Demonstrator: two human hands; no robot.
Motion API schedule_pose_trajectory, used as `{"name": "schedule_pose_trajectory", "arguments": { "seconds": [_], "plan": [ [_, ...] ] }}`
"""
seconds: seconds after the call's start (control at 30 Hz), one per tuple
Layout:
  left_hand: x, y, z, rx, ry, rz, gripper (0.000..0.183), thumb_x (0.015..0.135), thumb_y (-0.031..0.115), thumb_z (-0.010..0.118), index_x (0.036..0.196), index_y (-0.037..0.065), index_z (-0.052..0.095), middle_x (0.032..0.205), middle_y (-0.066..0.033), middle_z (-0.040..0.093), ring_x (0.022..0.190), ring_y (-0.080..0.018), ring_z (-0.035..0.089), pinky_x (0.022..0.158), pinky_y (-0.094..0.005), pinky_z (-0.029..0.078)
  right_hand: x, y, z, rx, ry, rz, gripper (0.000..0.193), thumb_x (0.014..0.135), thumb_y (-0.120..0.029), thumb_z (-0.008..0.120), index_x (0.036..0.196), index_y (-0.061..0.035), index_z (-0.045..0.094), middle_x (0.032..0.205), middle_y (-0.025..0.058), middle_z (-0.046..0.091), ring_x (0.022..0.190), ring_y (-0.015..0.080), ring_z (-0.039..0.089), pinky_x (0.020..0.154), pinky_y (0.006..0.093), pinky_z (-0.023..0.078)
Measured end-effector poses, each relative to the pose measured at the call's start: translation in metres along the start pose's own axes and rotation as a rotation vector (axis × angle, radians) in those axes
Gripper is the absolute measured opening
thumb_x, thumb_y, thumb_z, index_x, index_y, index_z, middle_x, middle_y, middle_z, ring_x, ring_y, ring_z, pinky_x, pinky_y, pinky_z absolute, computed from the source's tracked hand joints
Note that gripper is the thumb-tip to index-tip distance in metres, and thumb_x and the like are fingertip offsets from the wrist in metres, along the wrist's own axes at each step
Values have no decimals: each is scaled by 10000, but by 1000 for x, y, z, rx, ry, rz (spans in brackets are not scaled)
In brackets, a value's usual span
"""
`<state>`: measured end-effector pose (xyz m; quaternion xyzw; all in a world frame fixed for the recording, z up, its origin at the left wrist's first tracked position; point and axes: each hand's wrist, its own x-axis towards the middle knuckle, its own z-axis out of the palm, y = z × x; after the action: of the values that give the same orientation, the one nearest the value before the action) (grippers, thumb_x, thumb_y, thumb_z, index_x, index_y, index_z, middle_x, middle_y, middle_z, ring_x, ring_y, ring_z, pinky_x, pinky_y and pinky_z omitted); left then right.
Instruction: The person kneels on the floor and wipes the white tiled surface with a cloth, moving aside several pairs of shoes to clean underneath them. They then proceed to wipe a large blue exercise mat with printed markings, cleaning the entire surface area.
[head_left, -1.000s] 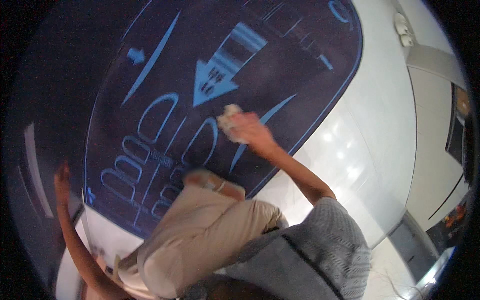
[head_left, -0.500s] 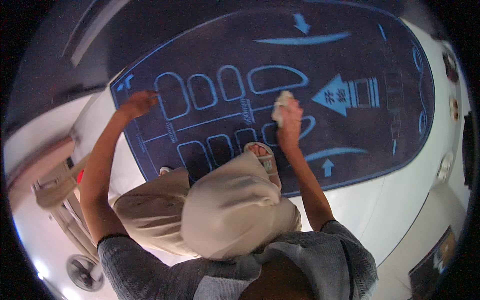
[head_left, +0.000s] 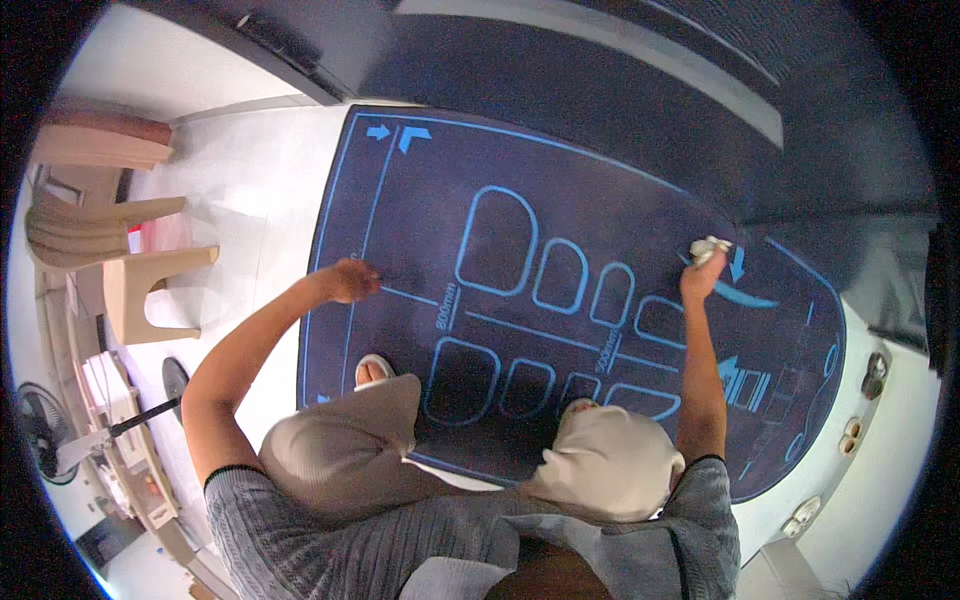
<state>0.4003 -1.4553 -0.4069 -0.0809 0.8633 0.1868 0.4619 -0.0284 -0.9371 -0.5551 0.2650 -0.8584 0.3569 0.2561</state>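
Observation:
Beneath me lies a large dark floor mat [head_left: 420, 230] printed with light-blue outlines, arrows and lines. A crumpled white cloth [head_left: 711, 247] is in my right hand [head_left: 703, 275], whose fingers are closed on it over the mat's right part, near a blue arrow. My left hand [head_left: 352, 281] hovers over or rests on the left part of the mat; contact cannot be judged. Its fingers are loosely bent and apart, with nothing visible in them. My slippered feet are on the mat, the left slipper [head_left: 373, 369] showing more than the right one [head_left: 578, 405].
Beige plastic chairs [head_left: 150, 265] stand on the pale floor [head_left: 245, 215] at left. A fan [head_left: 45, 430] is at the far left. Dark furniture [head_left: 600, 110] borders the mat's far side. Several pieces of footwear, including a dark pair [head_left: 874, 375], line the right side.
My view has turned and shifted, bringing the chairs and far furniture further in. My right hand has moved farther right with the cloth, from the mat's middle toward its far right edge.

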Motion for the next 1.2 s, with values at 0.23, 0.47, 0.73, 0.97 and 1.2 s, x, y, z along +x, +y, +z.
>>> {"name": "schedule_pose_trajectory", "arguments": {
  "seconds": [0.23,0.47,0.73,0.97,1.2],
  "plan": [
    [50,-41,6,-136,-16,174,479,1016,420,470,1359,93,535,1348,-197,555,1235,-358,541,991,-453,478,30,-236,175,343,-608,-343,459,838,83,471,1272,-61,500,1348,225,500,1268,398,492,1046,421,407],
    [84,-13,-42,-1888,288,367,1035,884,718,498,1566,235,-112,1612,-187,171,1453,-435,217,1049,-634,376,-5,-429,243,852,-880,510,479,948,-94,597,1383,-131,400,1287,103,563,1175,249,550,983,381,455],
    [126,-95,-37,-1893,929,125,406,971,268,623,1258,36,454,1040,-132,627,740,-215,653,540,-340,551,-23,-516,215,625,-893,278,875,864,-138,722,1546,-64,179,1574,234,252,1462,356,247,1191,450,201],
    [142,-179,-126,-2154,1340,193,263,922,132,627,1108,-2,498,906,-168,629,630,-251,643,439,-367,507,-18,-407,217,77,-545,36,676,908,-118,631,1491,-18,302,1556,306,209,1455,471,175,1184,528,180],
    [182,-222,-188,-2325,1425,262,81,865,-63,522,853,3,568,636,-119,552,488,-218,563,403,-361,457,-60,-392,233,-305,-598,-85,485,1003,-183,432,1451,-7,373,1563,283,221,1463,466,159,1181,568,154]
  ]
}}
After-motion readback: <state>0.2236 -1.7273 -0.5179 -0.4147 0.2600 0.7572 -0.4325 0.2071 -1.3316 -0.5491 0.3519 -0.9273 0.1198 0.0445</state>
